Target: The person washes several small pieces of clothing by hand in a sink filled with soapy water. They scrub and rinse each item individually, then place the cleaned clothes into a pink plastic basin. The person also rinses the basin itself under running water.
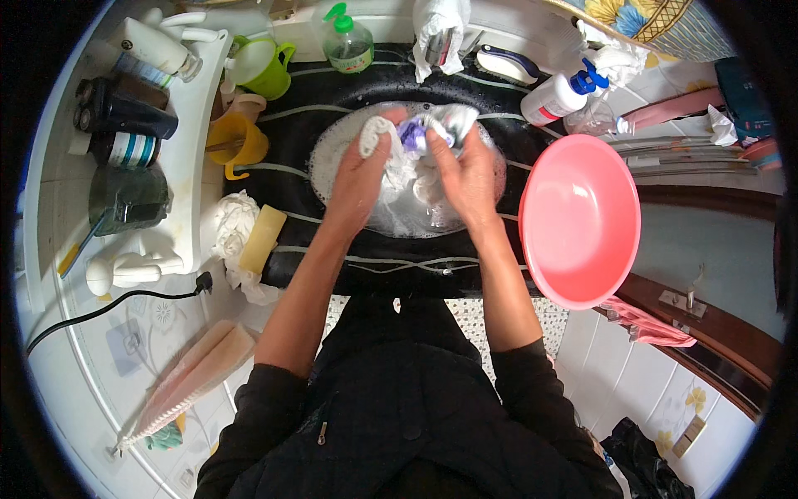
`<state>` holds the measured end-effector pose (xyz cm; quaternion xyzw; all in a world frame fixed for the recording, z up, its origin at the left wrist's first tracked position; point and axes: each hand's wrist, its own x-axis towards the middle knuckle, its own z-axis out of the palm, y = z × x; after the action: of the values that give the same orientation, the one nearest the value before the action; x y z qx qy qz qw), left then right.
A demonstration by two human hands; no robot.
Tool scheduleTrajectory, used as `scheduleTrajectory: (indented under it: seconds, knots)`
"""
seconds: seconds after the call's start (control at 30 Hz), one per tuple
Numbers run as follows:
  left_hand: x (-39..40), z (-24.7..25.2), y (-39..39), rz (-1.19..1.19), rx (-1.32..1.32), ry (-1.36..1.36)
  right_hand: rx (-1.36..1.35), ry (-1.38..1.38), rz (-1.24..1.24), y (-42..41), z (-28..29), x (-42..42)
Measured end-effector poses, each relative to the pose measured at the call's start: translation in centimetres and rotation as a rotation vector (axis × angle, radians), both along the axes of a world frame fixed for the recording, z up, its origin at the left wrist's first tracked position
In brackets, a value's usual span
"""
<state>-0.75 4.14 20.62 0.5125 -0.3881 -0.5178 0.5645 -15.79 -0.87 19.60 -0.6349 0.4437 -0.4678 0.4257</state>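
Observation:
A wet white fabric item with purple and dark patches [414,136] is bunched between both hands over a sink full of sudsy water [330,150]. My left hand [365,163] grips its white end, with the thumb on top. My right hand [464,165] grips the patterned end, thumb pressed against the purple part. Below the hands, white fabric hangs down into the water. The sink's drain and bottom are hidden by suds. A white cover wraps the faucet [441,31] behind the sink.
A pink plastic basin [580,218] stands right of the sink. A yellow soap bar [262,239] and crumpled white material [235,221] lie left. Around the counter are a yellow cup [240,140], green cup [265,68], soap dispenser [349,50], scrub brush [506,64] and white pump bottle [555,100].

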Motion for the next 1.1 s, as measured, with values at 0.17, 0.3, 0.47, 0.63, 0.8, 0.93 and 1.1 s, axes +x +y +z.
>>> scheduleTrajectory:
  seconds: [0.17, 0.3, 0.47, 0.63, 0.8, 0.93, 1.1]
  knots:
    - [-0.8, -15.7, 0.5, -0.076, 0.262, -0.309, 0.003, 0.589, 0.085, 0.2, -12.8, -1.3]
    - [-0.9, -16.3, -0.3, -0.166, 0.285, -0.541, 0.209, 0.753, 0.164, 0.0, -13.1, -1.6]
    - [-1.0, -12.5, -1.3, -0.096, 0.211, -0.501, -0.221, 0.653, -0.029, 0.1, -9.4, -0.8]
    - [-0.3, 0.5, -1.4, -0.103, 0.039, -0.004, -0.106, 0.160, 0.040, 0.3, 2.8, 0.7]
    - [1.0, 5.6, -2.2, -0.159, -0.110, 0.397, 0.038, -0.166, 0.058, -0.1, 6.7, 1.3]
    - [3.0, 4.6, -2.2, -0.169, -0.065, 0.420, 0.213, -0.223, -0.021, -0.7, 5.8, 1.0]
    - [3.7, 1.7, -2.2, -0.189, -0.042, 0.469, 0.237, -0.181, -0.015, -0.9, 1.4, 0.4]
